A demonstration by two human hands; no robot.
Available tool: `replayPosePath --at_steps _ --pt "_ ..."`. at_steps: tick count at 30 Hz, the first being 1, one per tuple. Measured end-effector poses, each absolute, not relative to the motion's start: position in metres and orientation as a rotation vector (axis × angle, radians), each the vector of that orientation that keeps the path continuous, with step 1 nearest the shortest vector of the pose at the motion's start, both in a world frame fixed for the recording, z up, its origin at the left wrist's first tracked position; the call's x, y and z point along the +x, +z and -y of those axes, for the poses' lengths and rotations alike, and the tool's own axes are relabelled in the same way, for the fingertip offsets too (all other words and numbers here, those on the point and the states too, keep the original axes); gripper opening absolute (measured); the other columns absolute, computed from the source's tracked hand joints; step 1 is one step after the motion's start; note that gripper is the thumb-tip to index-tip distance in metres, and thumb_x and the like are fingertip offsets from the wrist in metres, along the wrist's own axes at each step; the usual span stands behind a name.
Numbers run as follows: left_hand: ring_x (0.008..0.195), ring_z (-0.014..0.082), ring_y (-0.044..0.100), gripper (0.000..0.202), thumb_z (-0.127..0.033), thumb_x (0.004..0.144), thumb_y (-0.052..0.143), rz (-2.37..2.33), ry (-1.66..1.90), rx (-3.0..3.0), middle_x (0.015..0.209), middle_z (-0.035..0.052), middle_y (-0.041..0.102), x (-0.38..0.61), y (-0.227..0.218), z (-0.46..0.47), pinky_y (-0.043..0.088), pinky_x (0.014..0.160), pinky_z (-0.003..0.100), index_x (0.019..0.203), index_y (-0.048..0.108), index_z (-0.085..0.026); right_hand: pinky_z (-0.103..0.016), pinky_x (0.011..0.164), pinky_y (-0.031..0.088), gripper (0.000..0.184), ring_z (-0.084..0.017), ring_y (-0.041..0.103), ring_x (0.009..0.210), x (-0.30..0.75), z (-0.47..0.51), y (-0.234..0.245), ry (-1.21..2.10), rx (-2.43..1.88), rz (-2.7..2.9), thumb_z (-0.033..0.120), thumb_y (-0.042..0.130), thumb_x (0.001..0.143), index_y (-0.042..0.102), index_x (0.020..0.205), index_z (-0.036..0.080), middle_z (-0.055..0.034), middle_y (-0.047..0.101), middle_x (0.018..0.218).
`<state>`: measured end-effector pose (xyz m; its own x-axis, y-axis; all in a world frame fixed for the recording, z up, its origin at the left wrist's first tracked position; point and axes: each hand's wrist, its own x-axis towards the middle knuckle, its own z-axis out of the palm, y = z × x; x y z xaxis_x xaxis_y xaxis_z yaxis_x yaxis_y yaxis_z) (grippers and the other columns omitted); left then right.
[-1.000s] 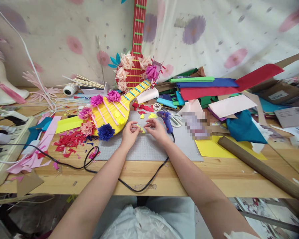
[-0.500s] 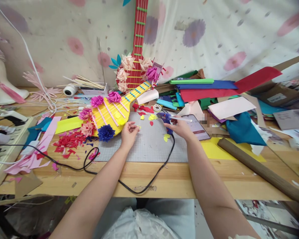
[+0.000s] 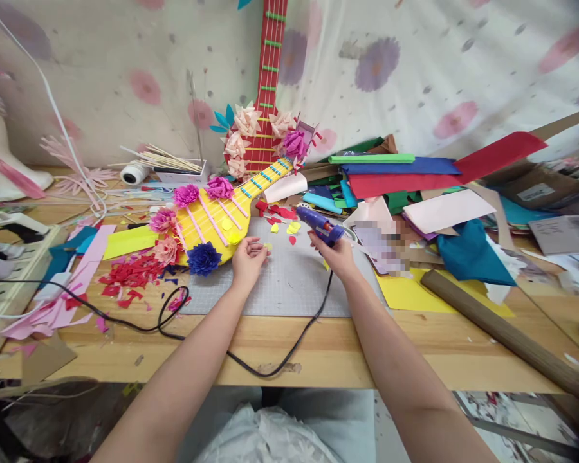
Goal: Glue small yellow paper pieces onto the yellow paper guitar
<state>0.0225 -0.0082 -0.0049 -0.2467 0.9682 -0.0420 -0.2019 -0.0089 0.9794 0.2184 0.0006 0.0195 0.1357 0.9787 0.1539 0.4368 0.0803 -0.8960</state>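
My right hand (image 3: 335,254) is closed round the handle of a blue glue gun (image 3: 318,224), lifted off the grey cutting mat (image 3: 289,283) with its nozzle pointing left. My left hand (image 3: 248,257) rests on the mat beside the yellow paper guitar (image 3: 212,222), fingers curled in a pinch on a small yellow paper piece (image 3: 268,245). Several yellow and red paper scraps (image 3: 289,229) lie on the mat between my hands. The gun's black cord (image 3: 289,347) trails over the table's front edge.
A red paper guitar (image 3: 265,96) leans on the flowered cloth behind. Stacked coloured paper sheets (image 3: 405,173) fill the right side, with a brown cardboard tube (image 3: 502,331) near the front. A power strip (image 3: 9,283) and cables sit at left, red paper cuttings (image 3: 132,273) nearby.
My right hand left the paper piece, reached right to the glue gun, gripped it and lifted it off the mat. My left hand stayed on the mat holding the yellow piece.
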Motion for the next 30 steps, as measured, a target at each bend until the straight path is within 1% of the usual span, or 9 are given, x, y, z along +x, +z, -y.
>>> replayPosePath --at_steps 3,5,7,13,18,22,28,30 --pt "0.062 0.015 0.065 0.035 -0.023 0.059 0.069 -1.262 1.489 0.927 0.068 -0.0018 0.057 0.023 -0.005 0.009 0.049 0.046 0.021 0.086 0.049 -0.017 -0.029 0.059 0.046 0.043 -0.017 0.059 0.062 0.215 0.008 0.023 0.93 -1.394 1.578 0.055 0.064 0.065 0.066 0.083 0.016 -0.0046 0.065 0.07" --pt "0.064 0.0158 0.065 0.031 -0.022 0.06 0.069 -1.271 1.505 0.929 0.067 -0.0012 0.058 0.023 -0.005 0.009 0.05 0.047 0.021 0.084 0.049 -0.017 -0.029 0.062 0.046 0.041 -0.018 0.06 0.066 0.214 0.011 0.025 0.958 -1.372 1.672 0.053 0.065 0.065 0.067 0.083 0.017 -0.0046 0.067 0.073" --pt "0.065 0.0155 0.065 0.027 -0.021 0.061 0.068 -1.273 1.519 0.929 0.065 -0.0008 0.059 0.023 -0.006 0.009 0.05 0.05 0.022 0.081 0.049 -0.017 -0.029 0.064 0.047 0.04 -0.019 0.062 0.071 0.215 0.012 0.027 0.937 -1.369 1.734 0.051 0.065 0.066 0.068 0.086 0.017 -0.0049 0.068 0.077" --pt "0.063 0.0134 0.064 0.022 -0.019 0.061 0.066 -1.256 1.541 0.924 0.064 -0.0014 0.059 0.022 -0.01 0.007 0.052 0.057 0.024 0.076 0.051 -0.016 -0.029 0.066 0.047 0.037 -0.021 0.063 0.075 0.216 0.012 0.026 0.828 -1.392 1.822 0.05 0.062 0.07 0.069 0.088 0.018 -0.0048 0.069 0.076" --pt "0.063 0.0141 0.065 0.022 -0.019 0.061 0.066 -1.255 1.535 0.936 0.063 -0.0016 0.059 0.021 -0.01 0.007 0.052 0.058 0.026 0.076 0.051 -0.016 -0.031 0.071 0.048 0.041 -0.021 0.063 0.079 0.214 0.01 0.022 0.8 -1.373 1.84 0.051 0.061 0.071 0.069 0.097 0.019 -0.0053 0.07 0.085" --pt "0.063 0.0142 0.065 0.022 -0.019 0.06 0.066 -1.263 1.534 0.949 0.063 -0.0015 0.059 0.021 -0.011 0.007 0.052 0.058 0.026 0.076 0.051 -0.016 -0.033 0.074 0.047 0.043 -0.021 0.063 0.08 0.214 0.008 0.019 0.77 -1.379 1.853 0.051 0.062 0.071 0.068 0.1 0.02 -0.0046 0.07 0.088" --pt "0.064 0.015 0.065 0.021 -0.022 0.061 0.066 -1.273 1.524 0.972 0.064 -0.0006 0.06 0.02 -0.014 0.006 0.052 0.06 0.028 0.076 0.051 -0.017 -0.029 0.064 0.046 0.044 -0.02 0.061 0.07 0.216 0.006 0.017 0.738 -1.442 1.877 0.055 0.06 0.07 0.07 0.092 0.019 -0.0032 0.068 0.074" --pt "0.064 0.0152 0.065 0.022 -0.023 0.061 0.066 -1.277 1.522 0.978 0.064 -0.0003 0.06 0.02 -0.014 0.006 0.052 0.06 0.028 0.076 0.051 -0.017 -0.029 0.064 0.046 0.044 -0.02 0.061 0.071 0.216 0.006 0.017 0.732 -1.439 1.878 0.055 0.06 0.07 0.07 0.093 0.019 -0.0029 0.068 0.074"
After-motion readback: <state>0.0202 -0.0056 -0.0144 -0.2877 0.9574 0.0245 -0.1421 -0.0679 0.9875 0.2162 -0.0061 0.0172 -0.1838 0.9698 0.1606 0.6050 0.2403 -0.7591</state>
